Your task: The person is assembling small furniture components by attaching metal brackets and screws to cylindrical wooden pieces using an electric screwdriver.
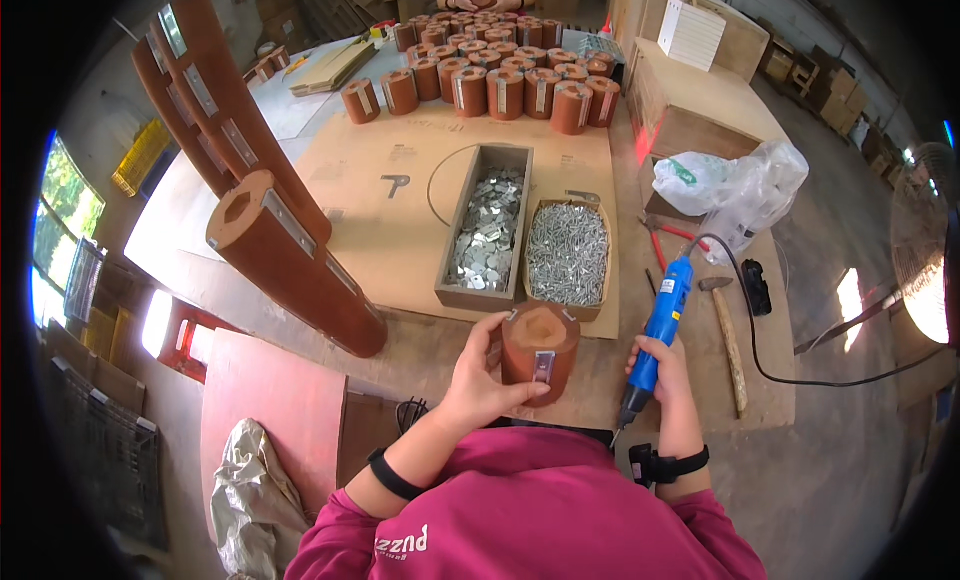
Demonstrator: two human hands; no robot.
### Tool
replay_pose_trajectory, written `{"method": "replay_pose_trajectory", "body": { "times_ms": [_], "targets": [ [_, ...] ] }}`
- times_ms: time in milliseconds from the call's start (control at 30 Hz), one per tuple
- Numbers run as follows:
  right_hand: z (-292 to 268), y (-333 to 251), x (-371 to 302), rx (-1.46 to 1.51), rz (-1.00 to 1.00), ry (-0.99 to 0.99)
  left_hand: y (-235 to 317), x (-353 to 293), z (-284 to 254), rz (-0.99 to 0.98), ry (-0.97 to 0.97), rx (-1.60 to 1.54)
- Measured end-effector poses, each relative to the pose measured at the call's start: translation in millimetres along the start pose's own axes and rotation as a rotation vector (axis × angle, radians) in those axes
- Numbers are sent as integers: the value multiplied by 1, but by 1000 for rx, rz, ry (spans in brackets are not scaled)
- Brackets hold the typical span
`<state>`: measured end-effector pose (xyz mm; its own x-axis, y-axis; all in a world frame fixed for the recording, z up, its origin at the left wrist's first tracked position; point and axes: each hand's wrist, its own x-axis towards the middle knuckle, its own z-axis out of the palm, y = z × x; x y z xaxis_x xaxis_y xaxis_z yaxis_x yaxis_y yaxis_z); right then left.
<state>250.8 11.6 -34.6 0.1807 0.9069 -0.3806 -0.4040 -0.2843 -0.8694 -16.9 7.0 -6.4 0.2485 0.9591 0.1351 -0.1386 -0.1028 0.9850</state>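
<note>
Holding a stiff-looking, probably weighty reddish-brown hollow cylinder (564, 362) in the left hand (482, 376), best gripped round its sides, and a blue corded power screwdriver (670, 305) in the right hand (664, 370)

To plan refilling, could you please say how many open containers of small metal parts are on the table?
2: the long tray of flat pieces and, to its right, the smaller box of screw-like pieces, just beyond the held cylinder. Others may hide behind the brown cylinders.
</note>
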Motion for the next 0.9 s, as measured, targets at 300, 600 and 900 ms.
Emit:
{"method": "replay_pose_trajectory", "body": {
  "times_ms": [300,600,900],
  "targets": [
    [4,-2,4,-71,15,10,-9,-1,-8,-33,-104,-27],
    [3,-2,3,-68,13,22,-13,-6,-11,-16,-80,-89],
    [4,0,3,-96,24,29,-1,2,-16,-215,-30,-204]
  ]
}}
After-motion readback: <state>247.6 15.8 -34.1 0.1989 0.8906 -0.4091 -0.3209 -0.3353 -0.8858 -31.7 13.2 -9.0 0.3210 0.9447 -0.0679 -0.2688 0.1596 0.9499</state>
